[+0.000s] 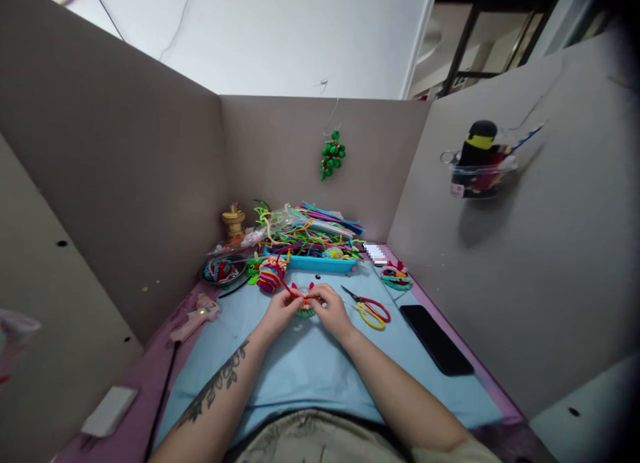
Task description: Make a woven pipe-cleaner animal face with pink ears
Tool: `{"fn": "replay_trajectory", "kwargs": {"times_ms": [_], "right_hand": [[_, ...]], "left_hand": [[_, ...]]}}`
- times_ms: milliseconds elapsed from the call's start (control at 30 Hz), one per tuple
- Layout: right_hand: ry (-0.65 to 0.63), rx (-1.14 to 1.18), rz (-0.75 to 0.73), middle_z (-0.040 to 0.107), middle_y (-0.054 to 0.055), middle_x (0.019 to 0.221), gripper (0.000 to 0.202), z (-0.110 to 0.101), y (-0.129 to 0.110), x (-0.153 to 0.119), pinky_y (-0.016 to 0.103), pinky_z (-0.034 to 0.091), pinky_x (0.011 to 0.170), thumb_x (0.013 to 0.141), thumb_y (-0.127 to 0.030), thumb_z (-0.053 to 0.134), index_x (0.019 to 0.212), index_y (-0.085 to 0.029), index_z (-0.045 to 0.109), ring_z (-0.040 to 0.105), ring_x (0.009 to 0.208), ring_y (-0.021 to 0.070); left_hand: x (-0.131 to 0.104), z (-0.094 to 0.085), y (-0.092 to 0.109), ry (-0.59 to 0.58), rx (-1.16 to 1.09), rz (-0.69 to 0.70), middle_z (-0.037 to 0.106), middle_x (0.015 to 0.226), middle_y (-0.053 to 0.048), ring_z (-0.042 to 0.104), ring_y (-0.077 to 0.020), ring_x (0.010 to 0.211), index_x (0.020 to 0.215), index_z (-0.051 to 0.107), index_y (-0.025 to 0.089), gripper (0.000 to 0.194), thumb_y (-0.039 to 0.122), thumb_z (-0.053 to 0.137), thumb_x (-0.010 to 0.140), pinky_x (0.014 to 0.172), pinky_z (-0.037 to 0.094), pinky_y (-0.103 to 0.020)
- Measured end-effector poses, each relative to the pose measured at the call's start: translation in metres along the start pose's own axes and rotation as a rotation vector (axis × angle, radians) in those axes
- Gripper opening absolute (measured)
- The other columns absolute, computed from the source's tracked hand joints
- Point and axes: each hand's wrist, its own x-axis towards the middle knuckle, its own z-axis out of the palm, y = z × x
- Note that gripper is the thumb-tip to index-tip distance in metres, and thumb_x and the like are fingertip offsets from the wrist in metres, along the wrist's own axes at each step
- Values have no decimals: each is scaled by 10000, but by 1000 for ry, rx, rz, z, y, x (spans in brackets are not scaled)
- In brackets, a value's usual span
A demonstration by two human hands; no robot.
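Note:
Both my hands meet over the middle of the blue cloth [280,376]. Between them is a small fuzzy craft piece [306,312], green at the bottom with pink tips on top. My left hand [284,309] is closed in a pinch at the near end of a red pipe cleaner [284,276], which rises up and away past a striped multicoloured ball [270,275]. My right hand [327,309] is pinched on the craft piece's right side. The fingertips cover much of the piece. Scissors [369,309] with red and yellow handles lie open right of my right hand.
A blue tray [320,265] heaped with pipe cleaners [310,229] stands at the back. Left are a dark bowl [224,271] and a pink glue gun [195,319]. On the right lie a black phone [436,339] and a wreath-like piece [396,277]. Grey panels [325,116] enclose three sides.

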Motion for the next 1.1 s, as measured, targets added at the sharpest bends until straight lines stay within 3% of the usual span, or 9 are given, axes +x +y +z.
{"fn": "replay_trajectory", "kwargs": {"times_ms": [233,433,633,933,1100], "right_hand": [[-59,-57,-66,576,51,859,140,-2,1,2,296,480,717,766,-133,520,794,-206,637,567,823,169],[-190,-270,-247,583,72,950,176,-5,6,8,334,465,811,782,-117,506,858,-214,632,552,910,191],[-224,-371,-291,577,78,1003,166,-5,8,17,319,456,821,793,-111,506,871,-195,626,545,932,183],[-232,-289,-290,573,78,990,176,-6,7,14,316,445,819,789,-111,492,890,-191,611,538,922,181],[-220,-228,-270,568,82,996,172,-5,7,12,335,438,844,776,-110,499,883,-188,608,533,943,186]], "left_hand": [[5,-5,-15,35,21,10,653,750,-59,605,-169,684,809,632,121,281,352,688,659,675,486,-291],[5,-7,-13,127,146,85,625,684,-30,558,-138,620,762,619,131,216,322,665,673,582,440,-233],[9,-9,-13,184,183,117,614,668,-26,525,-136,595,751,629,130,235,338,672,650,567,411,-234],[14,-9,-16,99,285,123,579,672,-3,524,-134,626,755,574,148,197,343,570,729,592,415,-239],[12,-13,-21,115,385,148,563,663,7,502,-126,616,767,578,148,187,333,552,752,577,389,-227]]}}
